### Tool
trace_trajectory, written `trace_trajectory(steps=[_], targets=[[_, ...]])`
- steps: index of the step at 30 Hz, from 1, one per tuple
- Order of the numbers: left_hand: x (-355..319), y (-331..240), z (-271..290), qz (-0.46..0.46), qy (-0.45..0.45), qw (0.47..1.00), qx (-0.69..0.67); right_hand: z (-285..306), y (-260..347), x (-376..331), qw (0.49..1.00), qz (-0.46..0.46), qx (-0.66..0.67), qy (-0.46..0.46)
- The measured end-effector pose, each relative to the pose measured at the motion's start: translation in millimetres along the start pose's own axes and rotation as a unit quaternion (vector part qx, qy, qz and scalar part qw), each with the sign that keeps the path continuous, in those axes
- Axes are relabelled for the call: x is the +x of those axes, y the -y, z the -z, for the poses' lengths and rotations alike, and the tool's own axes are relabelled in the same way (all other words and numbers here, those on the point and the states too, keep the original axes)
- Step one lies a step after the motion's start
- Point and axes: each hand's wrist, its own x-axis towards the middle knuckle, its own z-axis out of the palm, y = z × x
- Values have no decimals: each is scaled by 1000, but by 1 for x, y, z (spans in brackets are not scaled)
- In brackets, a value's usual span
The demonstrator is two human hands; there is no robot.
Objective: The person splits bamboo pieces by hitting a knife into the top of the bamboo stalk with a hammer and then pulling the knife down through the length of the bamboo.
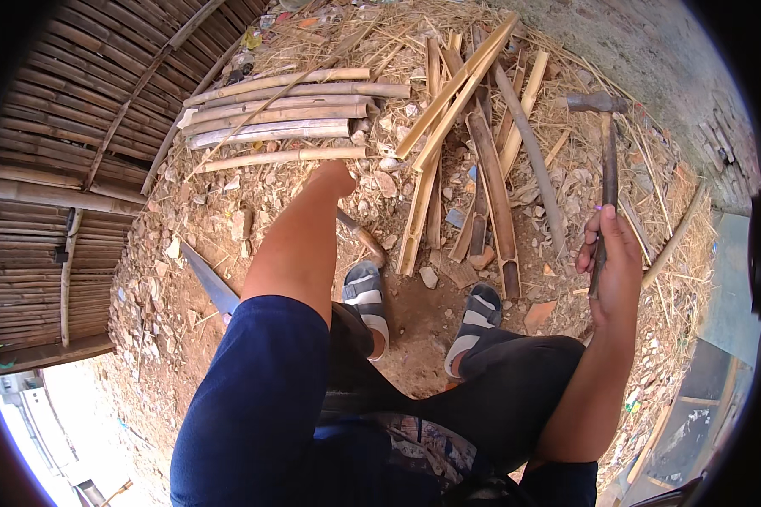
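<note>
My right hand (pixel 613 249) is wrapped round the dark wooden handle of a hammer (pixel 609 160). The hammer stands head up, its metal head toward the wall. My left hand (pixel 334 179) reaches forward, close to the near end of a bamboo strip (pixel 287 158); its fingers are hidden behind the back of the hand. Beyond it, several cut bamboo lengths (pixel 271 128) lie side by side. A curved brown wooden piece (pixel 362 235) shows beside my left forearm. Split bamboo halves (pixel 490 186) lie in a crossed pile between the two hands.
A handsaw (pixel 207 279) lies left of my forearm. Rubble and straw cover the ground (pixel 169 338) round my sandalled feet (pixel 365 296). A bamboo-slat wall (pixel 51 127) stands on the left, a rough grey wall (pixel 643 59) on the right. Brick fragments (pixel 539 315) lie near my right knee.
</note>
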Motion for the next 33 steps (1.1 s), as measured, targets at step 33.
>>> trace_trajectory(steps=[33], targets=[[-1, 36, 80, -169, -403, 889, 138, -22, 3, -2, 1000, 15, 8, 2]])
